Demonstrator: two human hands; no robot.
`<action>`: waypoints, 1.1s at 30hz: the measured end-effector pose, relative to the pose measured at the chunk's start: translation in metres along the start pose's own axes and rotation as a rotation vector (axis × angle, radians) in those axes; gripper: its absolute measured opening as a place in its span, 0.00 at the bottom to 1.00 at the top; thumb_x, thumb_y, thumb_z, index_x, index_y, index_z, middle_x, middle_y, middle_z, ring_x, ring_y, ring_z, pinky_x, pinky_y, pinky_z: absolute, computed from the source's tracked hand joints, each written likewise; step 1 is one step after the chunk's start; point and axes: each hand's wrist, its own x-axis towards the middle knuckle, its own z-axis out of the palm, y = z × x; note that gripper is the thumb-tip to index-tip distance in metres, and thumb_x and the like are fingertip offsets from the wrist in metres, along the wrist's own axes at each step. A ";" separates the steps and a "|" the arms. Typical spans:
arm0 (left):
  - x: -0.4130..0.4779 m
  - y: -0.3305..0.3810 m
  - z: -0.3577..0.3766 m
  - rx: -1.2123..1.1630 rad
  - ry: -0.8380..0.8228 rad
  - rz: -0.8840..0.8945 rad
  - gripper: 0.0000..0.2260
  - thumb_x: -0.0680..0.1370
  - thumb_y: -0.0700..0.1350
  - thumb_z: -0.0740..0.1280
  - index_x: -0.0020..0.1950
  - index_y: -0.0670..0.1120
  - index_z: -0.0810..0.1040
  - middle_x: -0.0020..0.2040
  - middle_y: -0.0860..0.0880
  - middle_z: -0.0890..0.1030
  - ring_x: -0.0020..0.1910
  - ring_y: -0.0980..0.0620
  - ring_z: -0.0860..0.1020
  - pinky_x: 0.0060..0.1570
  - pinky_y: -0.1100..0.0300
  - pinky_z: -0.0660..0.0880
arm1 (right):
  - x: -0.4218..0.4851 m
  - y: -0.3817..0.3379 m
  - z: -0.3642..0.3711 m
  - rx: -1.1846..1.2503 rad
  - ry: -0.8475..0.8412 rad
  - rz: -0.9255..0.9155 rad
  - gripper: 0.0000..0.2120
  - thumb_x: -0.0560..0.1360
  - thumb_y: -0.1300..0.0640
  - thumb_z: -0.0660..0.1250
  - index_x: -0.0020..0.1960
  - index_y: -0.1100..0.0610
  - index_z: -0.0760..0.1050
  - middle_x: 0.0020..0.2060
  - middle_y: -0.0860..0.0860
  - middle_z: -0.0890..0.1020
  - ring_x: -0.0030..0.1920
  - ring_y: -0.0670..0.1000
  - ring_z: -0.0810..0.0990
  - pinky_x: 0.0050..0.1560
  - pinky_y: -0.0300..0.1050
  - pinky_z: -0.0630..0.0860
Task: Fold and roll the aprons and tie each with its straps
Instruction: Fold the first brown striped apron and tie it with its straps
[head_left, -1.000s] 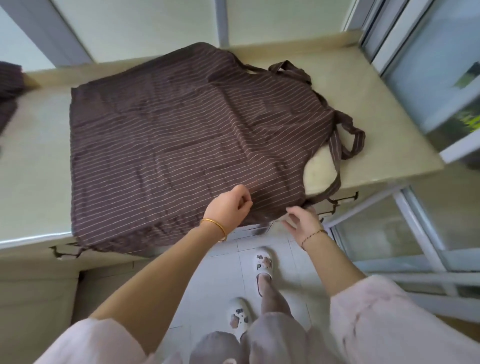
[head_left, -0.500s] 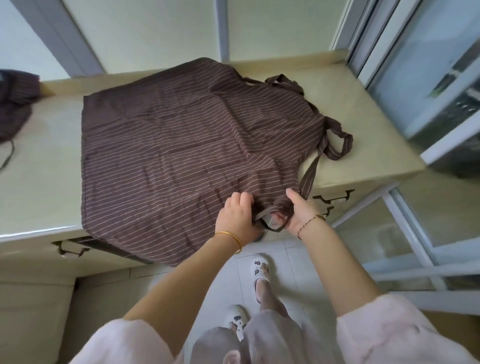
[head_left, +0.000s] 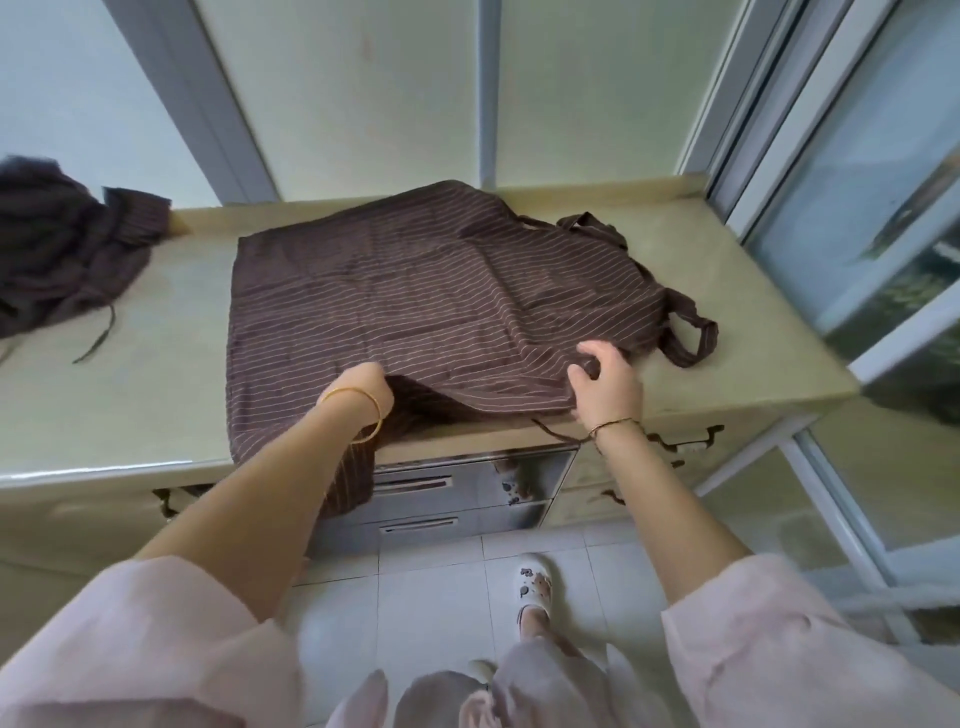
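The hands, close together at the near edge half a second ago, are now apart. The left hand (head_left: 363, 387) is tucked under the near hem of the striped apron (head_left: 415, 291), and with its fingers hidden by cloth I cannot tell their pose. The right hand (head_left: 608, 387) has come up over the surface (head_left: 130, 405), its fingers curled and pinching the raised near-right corner. A strap loop (head_left: 693, 340) lies just right of those fingers, and a second apron (head_left: 62, 249) is bunched well to the left.

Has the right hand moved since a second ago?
Yes: the right hand went from below the counter edge up and forward onto the countertop, gripping the apron.
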 end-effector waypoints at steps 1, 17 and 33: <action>0.003 0.000 -0.007 -0.022 -0.007 0.013 0.14 0.80 0.37 0.55 0.64 0.38 0.72 0.60 0.39 0.76 0.57 0.42 0.74 0.54 0.53 0.71 | 0.001 -0.008 0.001 0.194 -0.098 0.110 0.09 0.76 0.62 0.63 0.55 0.57 0.77 0.46 0.57 0.80 0.33 0.53 0.79 0.35 0.48 0.81; 0.024 -0.023 -0.119 0.688 -0.681 -0.196 0.20 0.79 0.45 0.64 0.70 0.39 0.69 0.67 0.41 0.73 0.66 0.46 0.73 0.51 0.61 0.75 | 0.081 -0.105 0.032 -0.084 -0.351 -0.021 0.15 0.77 0.44 0.63 0.44 0.56 0.74 0.35 0.54 0.82 0.29 0.53 0.82 0.35 0.48 0.80; 0.268 -0.030 -0.149 0.475 0.265 -0.069 0.20 0.77 0.41 0.62 0.69 0.45 0.63 0.69 0.42 0.64 0.68 0.42 0.63 0.61 0.48 0.67 | 0.302 -0.185 0.181 -0.340 -0.412 -0.158 0.31 0.77 0.60 0.62 0.75 0.55 0.51 0.58 0.51 0.71 0.55 0.53 0.74 0.59 0.46 0.71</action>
